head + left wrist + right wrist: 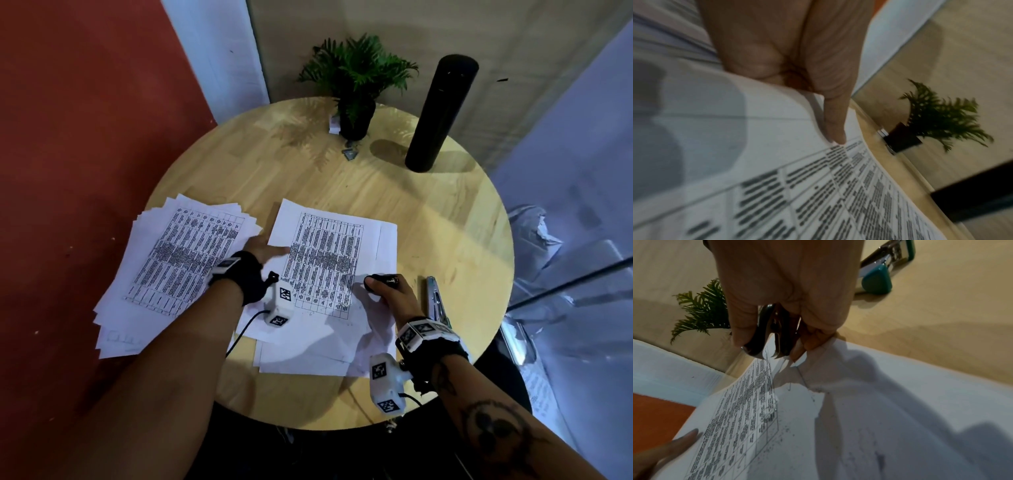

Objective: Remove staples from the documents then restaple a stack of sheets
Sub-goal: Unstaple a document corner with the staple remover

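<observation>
Staple removal is judged under way. A black claw staple remover (774,337) is gripped by the right hand (390,291) at the printed white document's (325,260) four-o'clock corner; the sheet is pressed by the left hand's (263,251) flat fingers. Next, claws under the staple.

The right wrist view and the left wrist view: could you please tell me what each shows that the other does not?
Only the right wrist view shows the staple remover gripped in the right hand, a pinched paper corner, a loose staple, and the teal stapler lying on the table.

Only the left wrist view shows the left hand with a straight finger touching the printed sheet, and a dark object at lower right.

Both show the printed sheet, the wooden table and the potted fern.
</observation>
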Demonstrator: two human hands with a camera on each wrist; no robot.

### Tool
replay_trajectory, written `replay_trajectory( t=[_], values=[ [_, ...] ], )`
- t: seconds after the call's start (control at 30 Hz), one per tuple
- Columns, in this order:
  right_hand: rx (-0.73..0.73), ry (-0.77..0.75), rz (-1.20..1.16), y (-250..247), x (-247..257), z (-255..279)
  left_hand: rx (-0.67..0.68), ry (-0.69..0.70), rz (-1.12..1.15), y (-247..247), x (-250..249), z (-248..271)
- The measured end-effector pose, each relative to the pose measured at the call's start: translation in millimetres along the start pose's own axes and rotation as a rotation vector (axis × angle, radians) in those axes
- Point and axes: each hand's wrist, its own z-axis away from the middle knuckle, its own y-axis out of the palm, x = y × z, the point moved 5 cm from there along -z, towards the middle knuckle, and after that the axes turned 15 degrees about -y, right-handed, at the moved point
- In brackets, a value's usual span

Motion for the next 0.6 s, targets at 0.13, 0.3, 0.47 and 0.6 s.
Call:
replay_trajectory(
  t=[0.13,0.3,0.47,0.6],
  values=[
    [0.016,-0.010,0.090,-2,-3,-5,-0.063,0.042,-0.016,1,-18,4],
    [0.084,0.013,0.252,-13,-9,-19,-0.068,0.233,0.032,-3,-20,26],
    [0.101,-0.096,0.248,-21,26,-23,-0.129,0.467,0.156,-18,-25,62],
    [0.184,-0.173,0.178,-11,74,-20,-0.139,0.581,0.289,-32,-27,89]
  ],
)
